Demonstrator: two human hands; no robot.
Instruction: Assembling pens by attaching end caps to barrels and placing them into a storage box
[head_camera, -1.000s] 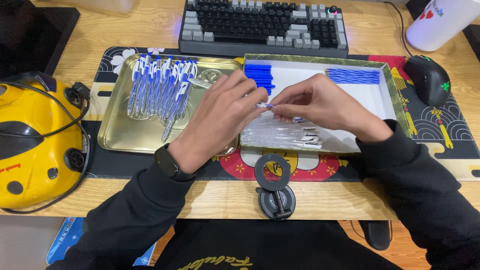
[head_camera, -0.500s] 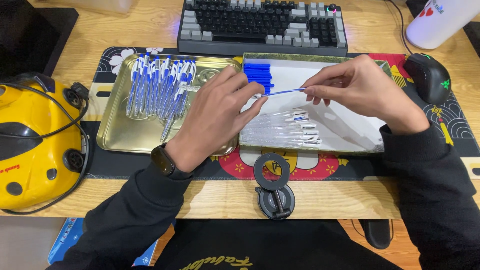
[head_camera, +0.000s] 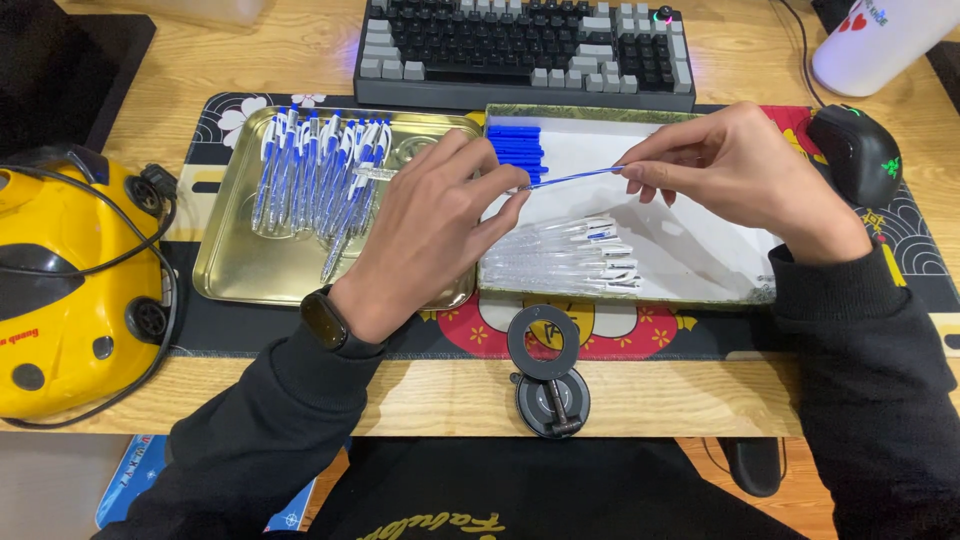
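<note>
Both hands hover above the white tray (head_camera: 700, 250). The right hand (head_camera: 730, 165) pinches a thin blue refill (head_camera: 575, 178) by its end. The left hand (head_camera: 435, 230) pinches the other end.

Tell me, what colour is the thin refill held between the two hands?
The refill is blue, clearest in the head view.

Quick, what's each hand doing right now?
Left hand: closed, pinching a clear pen barrel.
Right hand: closed, pinching a blue refill by its end.

place: desk workstation | evidence: keyboard (head_camera: 525, 45), mouse (head_camera: 858, 152), desk mat (head_camera: 620, 335)
</note>
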